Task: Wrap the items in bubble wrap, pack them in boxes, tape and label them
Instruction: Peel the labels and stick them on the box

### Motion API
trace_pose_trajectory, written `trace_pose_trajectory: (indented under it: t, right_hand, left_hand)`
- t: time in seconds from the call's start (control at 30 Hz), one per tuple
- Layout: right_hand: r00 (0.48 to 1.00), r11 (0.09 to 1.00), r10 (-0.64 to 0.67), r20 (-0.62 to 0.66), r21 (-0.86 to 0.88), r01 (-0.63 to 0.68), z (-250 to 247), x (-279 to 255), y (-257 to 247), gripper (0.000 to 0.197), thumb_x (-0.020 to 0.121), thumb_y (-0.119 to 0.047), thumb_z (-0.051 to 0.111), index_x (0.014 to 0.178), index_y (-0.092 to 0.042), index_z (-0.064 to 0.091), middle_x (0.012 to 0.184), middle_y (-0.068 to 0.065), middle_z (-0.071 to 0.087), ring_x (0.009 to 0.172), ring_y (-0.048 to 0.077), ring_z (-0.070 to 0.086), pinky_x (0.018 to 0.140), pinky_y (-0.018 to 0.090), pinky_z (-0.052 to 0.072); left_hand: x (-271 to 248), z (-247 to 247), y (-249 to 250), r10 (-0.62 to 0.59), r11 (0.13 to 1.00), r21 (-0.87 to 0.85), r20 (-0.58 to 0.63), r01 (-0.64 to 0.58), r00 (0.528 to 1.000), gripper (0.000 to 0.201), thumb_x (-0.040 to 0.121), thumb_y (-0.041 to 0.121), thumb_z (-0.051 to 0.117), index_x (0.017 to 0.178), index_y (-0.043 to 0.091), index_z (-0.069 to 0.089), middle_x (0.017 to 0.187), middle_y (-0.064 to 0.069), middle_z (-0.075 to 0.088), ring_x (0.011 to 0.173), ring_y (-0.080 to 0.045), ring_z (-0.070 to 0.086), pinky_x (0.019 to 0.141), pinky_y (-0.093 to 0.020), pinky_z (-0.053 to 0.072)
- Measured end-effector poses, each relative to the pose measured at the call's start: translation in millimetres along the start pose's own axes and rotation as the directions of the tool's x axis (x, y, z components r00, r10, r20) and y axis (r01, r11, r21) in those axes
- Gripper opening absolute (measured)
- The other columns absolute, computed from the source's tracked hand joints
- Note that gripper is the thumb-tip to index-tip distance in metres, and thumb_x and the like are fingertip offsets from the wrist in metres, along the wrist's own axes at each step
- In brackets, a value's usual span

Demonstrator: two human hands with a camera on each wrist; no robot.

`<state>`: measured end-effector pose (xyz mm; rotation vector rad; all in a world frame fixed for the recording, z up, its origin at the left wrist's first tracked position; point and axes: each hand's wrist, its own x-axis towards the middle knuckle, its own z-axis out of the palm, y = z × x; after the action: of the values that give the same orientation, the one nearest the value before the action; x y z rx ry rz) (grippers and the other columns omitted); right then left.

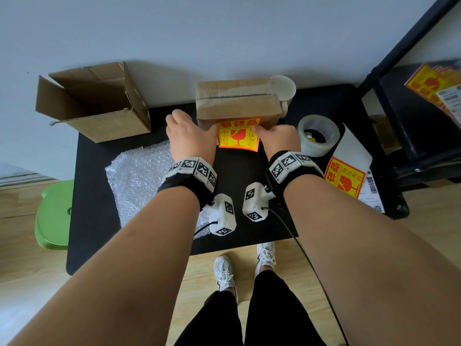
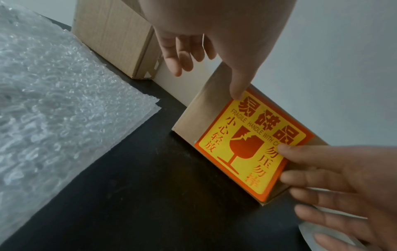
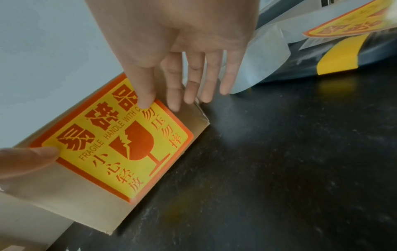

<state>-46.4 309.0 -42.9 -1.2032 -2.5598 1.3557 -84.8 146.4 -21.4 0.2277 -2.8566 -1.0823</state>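
Observation:
A taped-up cardboard box [image 1: 237, 103] stands at the back of the black table [image 1: 239, 221]. An orange and yellow fragile label [image 1: 238, 136] lies on its front face. My left hand [image 1: 192, 138] presses its thumb on the label's upper left corner, the other fingers straight beside the box. My right hand [image 1: 277, 137] presses its thumb on the upper right part. In the left wrist view the label [image 2: 247, 147] reaches the box's [image 2: 201, 115] bottom edge. In the right wrist view the label [image 3: 120, 141] is flat, and my right fingers [image 3: 193, 88] lie along the box's right edge.
An open empty carton [image 1: 92, 101] stands at the back left, with a bubble wrap sheet [image 1: 139, 181] in front of it. A white cup [image 1: 284, 91] is behind the box. A tape roll [image 1: 318, 134] and more label sheets [image 1: 345, 178] lie right. A black shelf [image 1: 411, 121] borders the table.

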Motion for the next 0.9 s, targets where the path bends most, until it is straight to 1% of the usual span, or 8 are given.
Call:
trace_pose_trajectory:
  t: [0.07, 0.17, 0.27, 0.33, 0.53, 0.63, 0.73, 0.9]
  right_hand:
    - [1.000, 1.000, 0.016, -0.003, -0.020, -0.016, -0.3, 0.1, -0.6, 0.049, 0.082, -0.056, 0.068, 0.060, -0.015, 0.053, 0.061, 0.001, 0.055, 0.065, 0.022, 0.056, 0.064, 0.033, 0.042]
    - [0.996, 1.000, -0.010, -0.090, 0.005, 0.011, 0.9, -3.0, -0.4, 0.045, 0.077, -0.052, 0.074, 0.091, -0.015, 0.053, 0.093, 0.003, 0.061, 0.085, 0.021, 0.060, 0.072, 0.035, 0.048]
    - [0.982, 0.993, -0.058, -0.178, 0.095, 0.076, 1.3, -4.7, -1.8, 0.066, 0.069, -0.048, 0.082, 0.113, -0.013, 0.047, 0.112, 0.005, 0.056, 0.100, 0.022, 0.060, 0.082, 0.035, 0.051]
    - [0.989, 0.989, -0.069, -0.130, 0.118, 0.084, 0.9, -4.7, -3.9, 0.076, 0.067, -0.049, 0.082, 0.124, -0.014, 0.047, 0.120, 0.004, 0.057, 0.108, 0.021, 0.060, 0.092, 0.039, 0.051]
    - [0.993, 0.985, -0.085, -0.083, 0.146, 0.097, -2.2, -5.2, -8.1, 0.076, 0.070, -0.053, 0.080, 0.128, -0.015, 0.048, 0.121, 0.001, 0.059, 0.107, 0.018, 0.061, 0.091, 0.034, 0.050]
    - [0.989, 0.981, -0.105, -0.104, 0.155, 0.120, -4.8, -5.1, -10.4, 0.083, 0.068, -0.058, 0.078, 0.131, -0.015, 0.047, 0.120, 0.001, 0.057, 0.105, 0.016, 0.060, 0.088, 0.032, 0.050]
    - [0.988, 0.981, -0.118, -0.104, 0.143, 0.132, -9.3, -4.9, -15.5, 0.089, 0.069, -0.059, 0.079, 0.137, -0.016, 0.041, 0.124, 0.003, 0.046, 0.103, 0.014, 0.052, 0.084, 0.027, 0.043]
    - [0.985, 0.985, -0.132, -0.114, 0.097, 0.143, -13.7, -5.0, -22.2, 0.088, 0.069, -0.069, 0.072, 0.134, -0.017, 0.043, 0.122, 0.006, 0.044, 0.109, 0.023, 0.052, 0.087, 0.033, 0.045]
  left_hand:
    - [1.2, 0.1, -0.1, 0.050, 0.999, -0.016, 0.005, -0.050, 0.999, 0.061, 0.076, 0.033, 0.078, 0.119, 0.004, 0.047, 0.124, -0.011, 0.047, 0.112, -0.028, 0.047, 0.089, -0.030, 0.037]
    - [6.0, 0.6, 0.2, 0.106, 0.994, -0.009, 0.098, -0.105, 0.990, 0.069, 0.080, 0.034, 0.073, 0.137, 0.008, 0.042, 0.136, -0.009, 0.045, 0.123, -0.027, 0.046, 0.099, -0.034, 0.039]
    - [9.5, 2.8, 1.7, 0.069, 0.996, 0.037, 0.198, -0.078, 0.978, 0.075, 0.083, 0.042, 0.070, 0.144, 0.012, 0.037, 0.138, -0.009, 0.050, 0.125, -0.026, 0.049, 0.100, -0.036, 0.040]
    - [11.1, 3.4, 2.4, 0.056, 0.997, 0.038, 0.203, -0.065, 0.977, 0.071, 0.082, 0.047, 0.070, 0.138, 0.013, 0.043, 0.130, -0.008, 0.057, 0.120, -0.025, 0.054, 0.095, -0.036, 0.043]
    - [15.9, 0.1, 2.7, 0.041, 0.999, 0.010, 0.168, -0.044, 0.985, 0.065, 0.078, 0.051, 0.072, 0.129, 0.016, 0.054, 0.118, -0.002, 0.064, 0.109, -0.021, 0.060, 0.086, -0.032, 0.047]
    - [12.9, -4.0, 6.5, 0.033, 0.999, -0.005, 0.148, -0.033, 0.988, 0.065, 0.078, 0.053, 0.073, 0.127, 0.016, 0.054, 0.121, -0.002, 0.061, 0.108, -0.019, 0.059, 0.081, -0.026, 0.042]
    - [9.7, -6.7, 12.0, -0.014, 0.999, -0.038, 0.133, 0.020, 0.991, 0.074, 0.074, 0.058, 0.074, 0.128, 0.013, 0.050, 0.127, -0.003, 0.055, 0.111, -0.019, 0.057, 0.082, -0.025, 0.040]
    - [9.0, -6.0, 14.7, -0.063, 0.992, -0.101, 0.135, 0.077, 0.989, 0.075, 0.071, 0.062, 0.074, 0.121, 0.011, 0.050, 0.124, -0.003, 0.052, 0.110, -0.021, 0.056, 0.089, -0.032, 0.045]
